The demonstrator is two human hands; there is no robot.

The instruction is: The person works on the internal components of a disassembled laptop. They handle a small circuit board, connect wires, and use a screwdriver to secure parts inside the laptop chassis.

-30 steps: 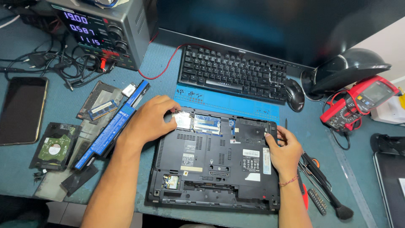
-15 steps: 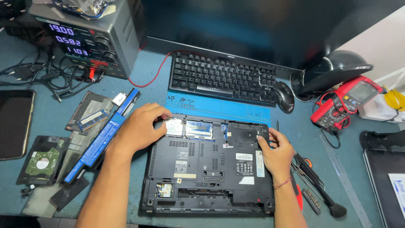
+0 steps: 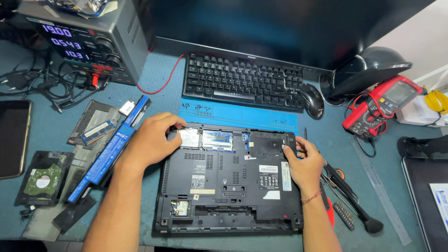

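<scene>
A black laptop (image 3: 228,186) lies upside down on the blue mat, its memory bay open at the far edge. My left hand (image 3: 151,140) rests on its far left corner, fingers pinched at the small card (image 3: 190,138) in the open bay. My right hand (image 3: 303,163) grips the laptop's far right edge, fingers curled over the rim. A memory module (image 3: 217,140) sits in the bay between the two hands.
A long blue-labelled battery (image 3: 109,154), a loose memory stick (image 3: 95,132) and a bare hard drive (image 3: 39,177) lie left. A keyboard (image 3: 242,84), mouse (image 3: 313,100), power supply (image 3: 88,44) and red multimeter (image 3: 380,105) stand beyond. Screwdrivers and a brush (image 3: 347,196) lie right.
The view has shifted slightly. My left hand's fingers have moved in onto the card in the open bay. My right hand stays on the laptop's right edge.
</scene>
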